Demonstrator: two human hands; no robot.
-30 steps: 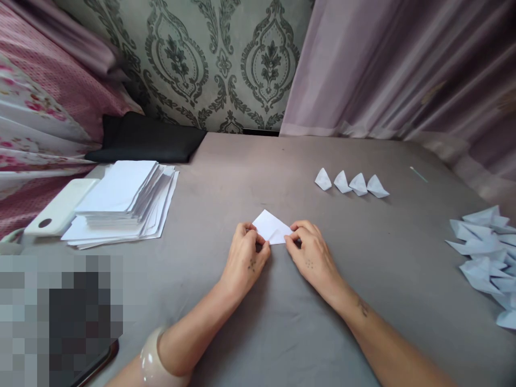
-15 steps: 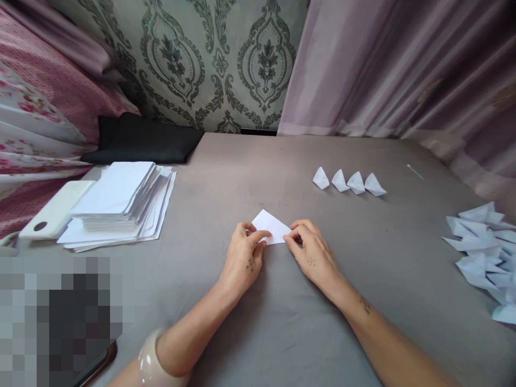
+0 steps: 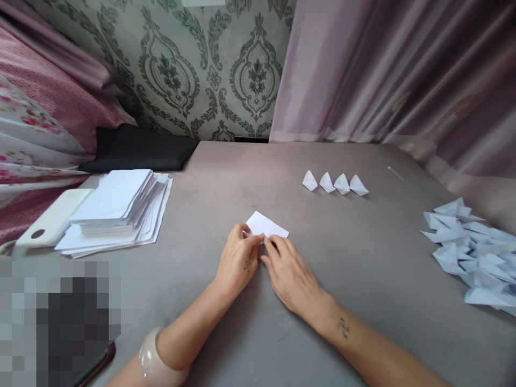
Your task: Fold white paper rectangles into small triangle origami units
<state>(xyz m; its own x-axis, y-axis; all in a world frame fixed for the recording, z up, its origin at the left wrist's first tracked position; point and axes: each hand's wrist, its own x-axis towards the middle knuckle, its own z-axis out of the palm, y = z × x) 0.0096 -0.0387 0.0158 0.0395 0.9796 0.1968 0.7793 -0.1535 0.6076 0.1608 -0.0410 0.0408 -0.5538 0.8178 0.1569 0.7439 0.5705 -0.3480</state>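
Our right hand has shifted left, off the right corner of the folded paper, close beside our left hand. Our left fingers curl, pinching the paper's left side; our right fingers bend loosely at its near edge, and we cannot tell whether they grip. The paper lies on the grey table, nearer us than four small folded pieces.

Hands close together, fingers bent, forearms converging
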